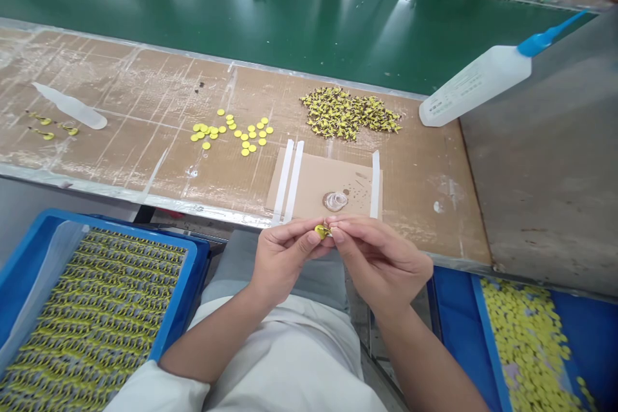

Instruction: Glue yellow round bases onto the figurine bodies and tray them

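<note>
Both hands meet in front of my body, just off the table's front edge. My left hand pinches a small yellow disc between thumb and fingertips. Opposite it, my right hand is closed at the fingertips on a small dark and yellow piece that touches the disc; its exact shape is partly hidden by the fingers. Just beyond the hands, a blob of clear glue-like stuff sits on a cardboard sheet held by white tape strips.
Loose yellow discs and a heap of small yellow-brown pieces lie on the table. A white bottle with blue nozzle leans at right. Blue trays stand left and right. A green surface runs behind.
</note>
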